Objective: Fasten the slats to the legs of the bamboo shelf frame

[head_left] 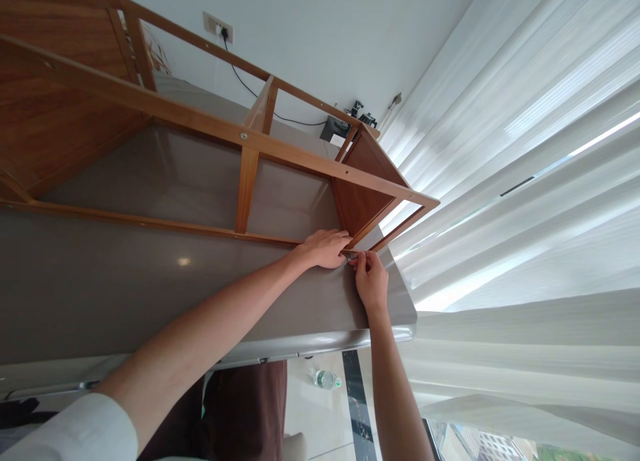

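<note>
A long wooden frame (180, 112) of brown rails, posts and end panels lies across the grey table. My left hand (325, 248) is closed over the frame's near lower rail, close to its right end, and steadies it. Just to the right, my right hand (371, 274) pinches a small, thin metal tool, which looks like a hex key (352, 255), against that same rail. Its tip is hidden between the hands and the wood. Small metal bolt heads show along the upper rail, and a reddish-brown panel (367, 178) fills the frame's right end.
The grey table (125, 288) has a rounded right corner beside white curtains (500, 181). Behind the frame, small black devices stand on a box (334, 130); a black cable runs to a wall socket (217, 26). A plastic bottle (326, 380) lies on the floor.
</note>
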The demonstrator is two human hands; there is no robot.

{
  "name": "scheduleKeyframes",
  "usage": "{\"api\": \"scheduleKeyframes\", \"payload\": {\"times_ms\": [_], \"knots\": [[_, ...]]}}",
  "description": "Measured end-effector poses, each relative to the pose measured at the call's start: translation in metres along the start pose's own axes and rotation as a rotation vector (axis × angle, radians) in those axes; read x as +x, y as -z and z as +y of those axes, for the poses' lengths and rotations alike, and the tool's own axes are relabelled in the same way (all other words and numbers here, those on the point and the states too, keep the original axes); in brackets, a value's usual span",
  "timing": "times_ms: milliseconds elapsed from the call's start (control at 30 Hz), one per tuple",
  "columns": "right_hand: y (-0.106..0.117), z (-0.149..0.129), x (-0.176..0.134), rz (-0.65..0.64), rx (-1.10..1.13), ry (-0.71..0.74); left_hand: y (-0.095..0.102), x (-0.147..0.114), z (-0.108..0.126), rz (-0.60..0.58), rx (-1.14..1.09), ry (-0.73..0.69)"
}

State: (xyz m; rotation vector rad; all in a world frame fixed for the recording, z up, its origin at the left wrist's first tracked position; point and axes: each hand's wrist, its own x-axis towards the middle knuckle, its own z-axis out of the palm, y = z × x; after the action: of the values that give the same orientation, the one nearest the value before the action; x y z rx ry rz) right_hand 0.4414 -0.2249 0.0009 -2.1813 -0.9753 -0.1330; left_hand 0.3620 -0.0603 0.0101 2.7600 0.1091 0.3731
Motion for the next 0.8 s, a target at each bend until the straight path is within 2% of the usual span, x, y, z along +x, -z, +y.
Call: {"api": "scheduleKeyframes", "payload": {"times_ms": [800], "knots": [[-0.0070, -0.0080, -0.0048, -0.016, -0.148, 0.161, 0.0009, 0.0004, 0.0020, 0.000, -0.009, 0.019]]}}
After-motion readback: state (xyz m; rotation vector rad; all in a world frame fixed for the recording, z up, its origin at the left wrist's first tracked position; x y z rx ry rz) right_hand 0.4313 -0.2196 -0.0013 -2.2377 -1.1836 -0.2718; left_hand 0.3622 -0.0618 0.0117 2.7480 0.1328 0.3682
